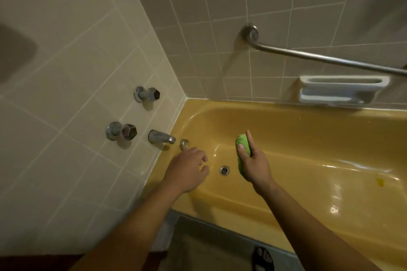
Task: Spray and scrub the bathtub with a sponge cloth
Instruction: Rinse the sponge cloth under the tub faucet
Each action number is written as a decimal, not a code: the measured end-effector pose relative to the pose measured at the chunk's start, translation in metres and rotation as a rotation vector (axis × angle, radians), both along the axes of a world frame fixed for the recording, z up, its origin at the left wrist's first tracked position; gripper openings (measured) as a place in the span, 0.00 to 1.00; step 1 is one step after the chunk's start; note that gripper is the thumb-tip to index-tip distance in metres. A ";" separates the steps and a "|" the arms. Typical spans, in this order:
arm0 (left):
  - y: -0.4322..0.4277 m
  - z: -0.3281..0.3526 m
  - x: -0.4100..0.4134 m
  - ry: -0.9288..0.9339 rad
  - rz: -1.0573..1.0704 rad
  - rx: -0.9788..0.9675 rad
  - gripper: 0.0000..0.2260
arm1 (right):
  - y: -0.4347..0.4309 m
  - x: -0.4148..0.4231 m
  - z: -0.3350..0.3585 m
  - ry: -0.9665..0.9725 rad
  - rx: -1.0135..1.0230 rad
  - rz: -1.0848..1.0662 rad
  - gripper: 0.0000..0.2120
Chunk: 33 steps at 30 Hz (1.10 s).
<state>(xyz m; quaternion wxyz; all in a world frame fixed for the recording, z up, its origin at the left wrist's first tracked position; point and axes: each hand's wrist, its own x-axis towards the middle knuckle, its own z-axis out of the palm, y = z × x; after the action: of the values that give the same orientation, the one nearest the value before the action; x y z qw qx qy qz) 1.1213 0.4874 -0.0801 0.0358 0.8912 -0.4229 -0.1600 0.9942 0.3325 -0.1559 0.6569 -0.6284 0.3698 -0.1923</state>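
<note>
The right hand is gripping a fuzzy green sponge cloth over the glossy yellow bathtub. The left hand is hanging relaxed, empty, near the metal spout.

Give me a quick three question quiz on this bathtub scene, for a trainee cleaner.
1. True or false: the right hand holds the sponge.
2. What shows on the tub floor between the left hand and the right hand? A. drain B. spray bottle C. soap bar
3. Fill in: the soap dish is mounted just below the ____.
Key: 1 true; 2 A; 3 grab bar.
</note>
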 end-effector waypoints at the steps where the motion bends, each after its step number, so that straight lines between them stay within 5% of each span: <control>1: -0.008 -0.002 0.020 -0.010 -0.013 0.015 0.09 | -0.005 0.015 -0.004 -0.001 0.010 -0.001 0.28; 13: -0.054 -0.021 0.252 -0.289 -0.022 0.295 0.23 | -0.010 0.165 -0.067 0.101 0.080 0.147 0.26; 17: -0.073 -0.017 0.332 -0.430 -0.064 0.122 0.20 | -0.001 0.192 -0.082 0.086 0.137 0.169 0.28; 23: -0.105 -0.018 0.413 -0.229 -0.184 0.400 0.08 | 0.015 0.234 -0.109 0.140 0.156 0.086 0.28; 33: -0.077 -0.062 0.428 -0.341 -0.312 -0.192 0.05 | 0.050 0.304 -0.132 0.145 0.236 -0.033 0.27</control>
<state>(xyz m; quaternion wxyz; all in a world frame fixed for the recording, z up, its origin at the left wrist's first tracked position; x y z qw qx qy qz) 1.5490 0.4103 -0.1416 0.0231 0.8218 -0.5685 0.0301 1.2981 0.3827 -0.2880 0.6946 -0.5529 0.4463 -0.1124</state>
